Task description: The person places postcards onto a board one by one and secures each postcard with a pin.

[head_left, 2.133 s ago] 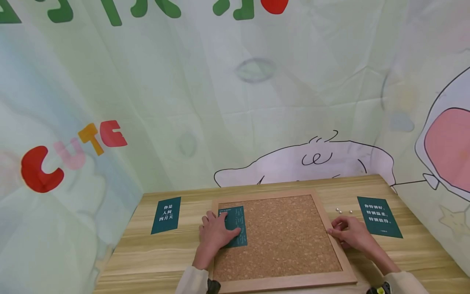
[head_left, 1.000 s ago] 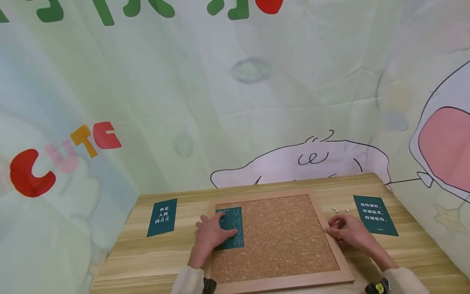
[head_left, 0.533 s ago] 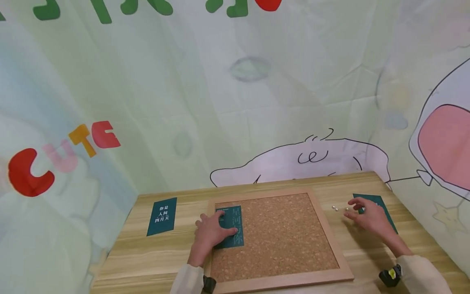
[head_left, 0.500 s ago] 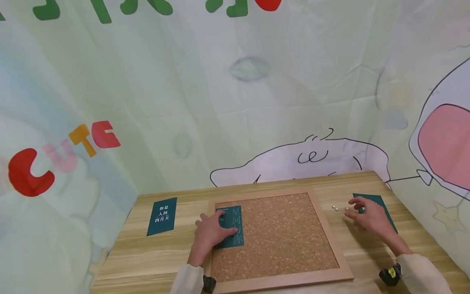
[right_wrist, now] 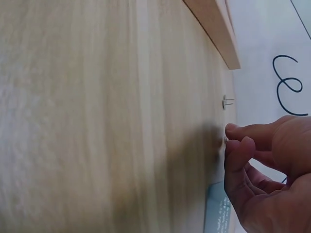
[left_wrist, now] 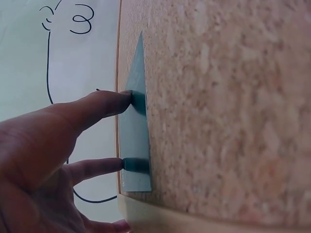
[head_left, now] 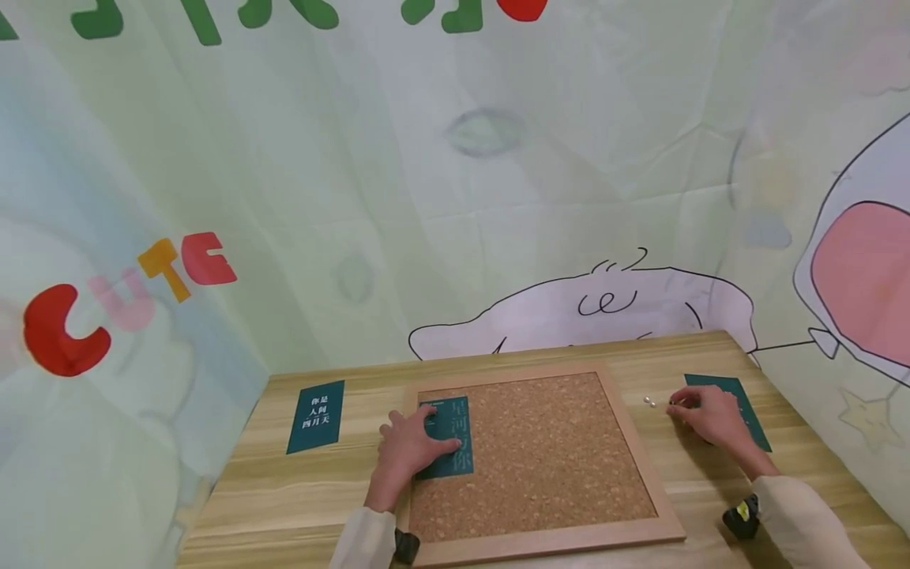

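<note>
My left hand [head_left: 410, 450] presses a dark green card [head_left: 455, 431] against the cork board [head_left: 547, 466], at its left side. Thumb and forefinger are spread, their tips on the card, as the left wrist view [left_wrist: 133, 126] also shows for this card. At the right of the board, my right hand [head_left: 714, 415] pinches a small push pin [right_wrist: 226, 140] between thumb and fingertip, low over the table; the fingers mostly hide it. Two more push pins [head_left: 649, 401] with pale heads lie on the wood just left of those fingertips.
A second green card [head_left: 316, 417] with white writing lies left of the board. A third card [head_left: 718, 384] is partly covered by my right hand. The wooden table [head_left: 270, 490] runs back to a printed cloth [head_left: 355, 197]. A raised wooden frame [head_left: 569, 545] rims the cork.
My right hand has left the board's right edge, moved right to the push pins and closed finger and thumb on one. The left hand stays on the card.
</note>
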`<action>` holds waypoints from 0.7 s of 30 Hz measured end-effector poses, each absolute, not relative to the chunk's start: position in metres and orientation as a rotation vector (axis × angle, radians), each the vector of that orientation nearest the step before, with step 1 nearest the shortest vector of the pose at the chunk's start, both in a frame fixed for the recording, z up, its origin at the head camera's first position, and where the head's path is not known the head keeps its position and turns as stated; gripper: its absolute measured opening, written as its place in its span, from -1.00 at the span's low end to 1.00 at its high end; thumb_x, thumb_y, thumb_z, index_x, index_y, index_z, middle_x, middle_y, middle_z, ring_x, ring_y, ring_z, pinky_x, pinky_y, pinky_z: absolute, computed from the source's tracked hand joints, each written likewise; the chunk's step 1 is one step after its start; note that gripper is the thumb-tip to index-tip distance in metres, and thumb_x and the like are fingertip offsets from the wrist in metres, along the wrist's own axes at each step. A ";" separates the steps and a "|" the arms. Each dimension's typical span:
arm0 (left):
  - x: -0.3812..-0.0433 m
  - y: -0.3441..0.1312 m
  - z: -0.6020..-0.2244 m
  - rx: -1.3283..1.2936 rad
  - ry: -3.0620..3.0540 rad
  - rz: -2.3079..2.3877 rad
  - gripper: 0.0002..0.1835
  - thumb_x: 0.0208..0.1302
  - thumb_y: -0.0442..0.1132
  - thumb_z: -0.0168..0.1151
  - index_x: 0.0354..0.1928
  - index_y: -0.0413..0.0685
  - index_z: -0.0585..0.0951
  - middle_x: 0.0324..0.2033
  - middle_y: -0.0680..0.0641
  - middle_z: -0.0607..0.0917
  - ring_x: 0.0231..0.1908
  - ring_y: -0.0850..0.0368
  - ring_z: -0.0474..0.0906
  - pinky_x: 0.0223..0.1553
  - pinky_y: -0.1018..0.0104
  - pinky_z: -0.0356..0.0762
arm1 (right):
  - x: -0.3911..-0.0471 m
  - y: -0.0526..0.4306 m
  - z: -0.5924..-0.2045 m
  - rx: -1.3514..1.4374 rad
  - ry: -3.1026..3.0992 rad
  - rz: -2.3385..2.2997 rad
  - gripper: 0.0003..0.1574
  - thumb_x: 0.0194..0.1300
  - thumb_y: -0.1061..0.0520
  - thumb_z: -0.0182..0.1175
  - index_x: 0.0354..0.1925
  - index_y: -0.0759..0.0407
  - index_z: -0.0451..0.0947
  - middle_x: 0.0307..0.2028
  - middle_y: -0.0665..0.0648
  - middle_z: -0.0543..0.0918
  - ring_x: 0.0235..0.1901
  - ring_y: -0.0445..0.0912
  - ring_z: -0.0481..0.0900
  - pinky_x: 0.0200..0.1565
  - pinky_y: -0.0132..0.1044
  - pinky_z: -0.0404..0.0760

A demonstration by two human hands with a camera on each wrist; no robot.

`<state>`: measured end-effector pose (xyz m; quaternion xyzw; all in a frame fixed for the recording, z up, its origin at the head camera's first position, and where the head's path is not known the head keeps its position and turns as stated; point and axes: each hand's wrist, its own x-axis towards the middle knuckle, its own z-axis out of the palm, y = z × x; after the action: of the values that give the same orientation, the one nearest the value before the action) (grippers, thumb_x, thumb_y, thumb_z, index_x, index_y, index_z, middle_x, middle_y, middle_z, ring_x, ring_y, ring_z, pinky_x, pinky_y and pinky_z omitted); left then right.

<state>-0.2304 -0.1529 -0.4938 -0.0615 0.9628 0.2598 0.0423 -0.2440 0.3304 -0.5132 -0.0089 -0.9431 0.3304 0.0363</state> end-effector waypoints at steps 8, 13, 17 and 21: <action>-0.230 -0.154 -0.494 -0.183 2.958 0.782 -0.11 0.01 0.20 0.62 0.36 -0.01 0.55 0.16 -0.48 0.39 0.06 -0.41 0.34 -0.06 -0.39 0.49 | -0.246 0.328 -0.519 -0.014 -2.865 1.058 -0.85 0.40 0.31 0.29 -0.19 0.46 0.65 -0.41 0.20 0.67 -0.61 -0.10 0.54 -0.58 -0.27 0.55; -0.230 -0.154 -0.495 -0.187 2.956 0.790 -0.11 0.00 0.20 0.62 0.36 0.00 0.55 0.17 -0.48 0.38 0.07 -0.41 0.34 -0.04 -0.41 0.49 | -0.246 0.327 -0.519 -0.023 -2.873 1.066 -0.86 0.41 0.31 0.29 -0.20 0.45 0.65 -0.40 0.21 0.67 -0.59 -0.09 0.54 -0.57 -0.27 0.55; -0.230 -0.154 -0.494 -0.193 2.954 0.798 -0.11 0.00 0.19 0.62 0.36 0.00 0.55 0.19 -0.49 0.38 0.08 -0.43 0.33 -0.04 -0.42 0.48 | -0.246 0.327 -0.520 -0.010 -2.866 1.057 -0.87 0.41 0.32 0.29 -0.20 0.45 0.65 -0.40 0.21 0.68 -0.59 -0.08 0.53 -0.57 -0.27 0.55; -0.230 -0.153 -0.494 -0.195 2.952 0.802 -0.11 0.00 0.20 0.63 0.36 0.00 0.54 0.20 -0.49 0.37 0.09 -0.43 0.33 -0.02 -0.43 0.48 | -0.246 0.327 -0.521 0.012 -2.856 1.022 -0.88 0.40 0.31 0.30 -0.22 0.42 0.65 -0.41 0.20 0.67 -0.57 -0.08 0.53 -0.55 -0.26 0.52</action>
<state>-0.2298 -0.1532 -0.4938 -0.0634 0.9624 0.2615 0.0381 -0.2458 0.3275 -0.5206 0.0039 -0.9401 0.3365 0.0538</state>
